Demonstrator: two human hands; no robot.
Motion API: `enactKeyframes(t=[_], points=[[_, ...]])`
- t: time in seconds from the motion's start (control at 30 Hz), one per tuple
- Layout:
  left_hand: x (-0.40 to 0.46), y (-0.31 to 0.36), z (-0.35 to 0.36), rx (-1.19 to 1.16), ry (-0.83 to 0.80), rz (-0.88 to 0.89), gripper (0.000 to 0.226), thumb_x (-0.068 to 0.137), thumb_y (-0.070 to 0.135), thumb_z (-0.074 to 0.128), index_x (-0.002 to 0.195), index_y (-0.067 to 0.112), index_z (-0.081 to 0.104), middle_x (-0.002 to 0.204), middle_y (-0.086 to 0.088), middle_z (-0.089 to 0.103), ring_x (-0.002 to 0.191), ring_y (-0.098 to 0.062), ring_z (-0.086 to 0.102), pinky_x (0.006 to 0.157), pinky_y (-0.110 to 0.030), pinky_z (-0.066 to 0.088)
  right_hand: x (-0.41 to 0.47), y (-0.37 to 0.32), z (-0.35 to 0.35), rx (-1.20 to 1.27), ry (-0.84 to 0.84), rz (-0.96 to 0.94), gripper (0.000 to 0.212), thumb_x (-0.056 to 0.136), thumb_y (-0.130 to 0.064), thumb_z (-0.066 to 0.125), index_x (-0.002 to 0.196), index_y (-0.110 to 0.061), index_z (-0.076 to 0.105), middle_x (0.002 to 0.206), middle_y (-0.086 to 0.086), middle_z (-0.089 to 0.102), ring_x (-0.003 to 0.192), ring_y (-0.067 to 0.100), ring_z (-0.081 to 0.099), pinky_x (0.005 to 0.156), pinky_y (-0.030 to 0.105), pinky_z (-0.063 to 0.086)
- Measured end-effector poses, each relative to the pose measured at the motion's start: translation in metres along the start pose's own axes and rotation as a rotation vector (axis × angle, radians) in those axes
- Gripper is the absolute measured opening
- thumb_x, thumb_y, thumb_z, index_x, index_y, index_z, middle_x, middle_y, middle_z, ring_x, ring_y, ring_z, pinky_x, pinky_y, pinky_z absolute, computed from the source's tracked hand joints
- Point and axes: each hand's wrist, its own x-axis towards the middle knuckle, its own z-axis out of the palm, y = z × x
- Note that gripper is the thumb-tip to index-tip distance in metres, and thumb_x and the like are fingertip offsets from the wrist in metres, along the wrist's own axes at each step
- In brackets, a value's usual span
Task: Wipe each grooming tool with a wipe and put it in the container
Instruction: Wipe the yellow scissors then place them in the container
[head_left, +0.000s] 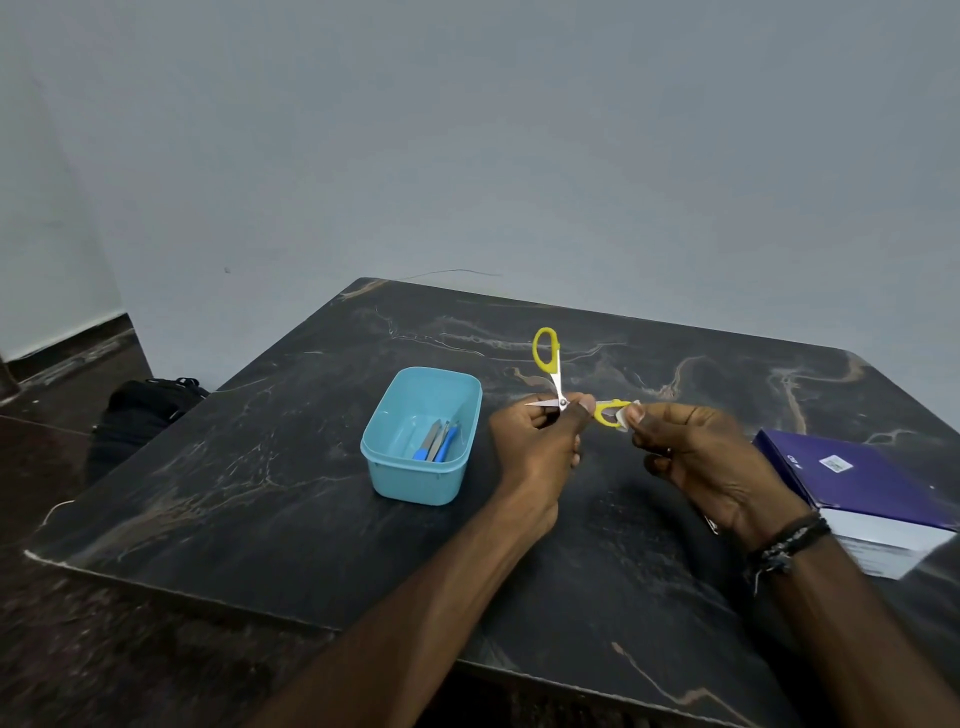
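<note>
The dark marble-patterned table (270, 467) filled most of the lower view, with a grey wall (467, 130) behind it. At about four o'clock from the middle of the table lay a purple box (862, 483), its white side turned toward the person. At nine o'clock, past the left edge of the table, a black bag (145, 410) sat on the floor.

A light blue container (421, 436) stood on the table, at about nine o'clock from the hands and near the left hand. Inside it lay a few small tools (439, 441), grey and blue, leaning together toward its right wall.

The left hand (540, 436) was held above the table, its fingers curled around the scissors (558, 387) near the pivot. The scissors were open: one yellow handle pointed to twelve o'clock, the other to three o'clock, and a blade tip showed at nine o'clock from the hand.

The right hand (696, 452), with dark bracelets (789, 540) at the wrist, pinched a small white wipe (623, 413) between thumb and fingers, pressed on the handle that pointed to three o'clock.
</note>
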Motion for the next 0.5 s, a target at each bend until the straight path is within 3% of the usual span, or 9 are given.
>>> enactKeyframes(t=[0.1,0.2,0.33,0.5], points=[[0.0007,-0.0005,0.0006,-0.037,0.035,-0.002,0.012,0.085,0.013,0.071,0.08,0.002,0.068,0.06,-0.006,0.054,0.048,-0.008,0.042,0.044,-0.021,0.039,-0.0038,-0.003,0.0013,-0.086,-0.105,0.049,0.019,0.061,-0.023,0.079,0.073,-0.008,0.076,0.075,0.005,0.069,0.068,0.009,0.054,0.059,0.024,0.036],[0.0008,-0.0008,0.0004,-0.04,0.044,0.03,0.012,0.086,0.014,0.07,0.083,0.002,0.068,0.068,-0.01,0.065,0.057,-0.013,0.055,0.048,-0.021,0.047,-0.0073,-0.0016,0.0078,-0.188,-0.182,0.077,0.022,0.06,-0.024,0.079,0.075,-0.007,0.077,0.081,0.01,0.07,0.069,0.01,0.054,0.058,0.023,0.036],[-0.0001,-0.0008,0.0005,0.01,0.039,0.099,0.013,0.088,0.012,0.068,0.08,0.002,0.067,0.073,-0.017,0.069,0.061,-0.019,0.062,0.05,-0.021,0.053,-0.0044,-0.0001,0.0067,-0.189,-0.128,0.077,0.019,0.061,-0.019,0.079,0.074,-0.006,0.076,0.076,0.008,0.071,0.069,0.013,0.054,0.057,0.024,0.036],[-0.0004,-0.0028,-0.0006,0.103,0.02,0.148,0.015,0.088,0.015,0.068,0.073,0.013,0.067,0.076,-0.019,0.071,0.063,-0.02,0.064,0.055,-0.029,0.056,-0.003,0.0029,0.0039,-0.196,-0.105,0.053,0.03,0.061,-0.02,0.08,0.082,0.0,0.076,0.093,0.023,0.073,0.075,0.019,0.055,0.058,0.026,0.036]])
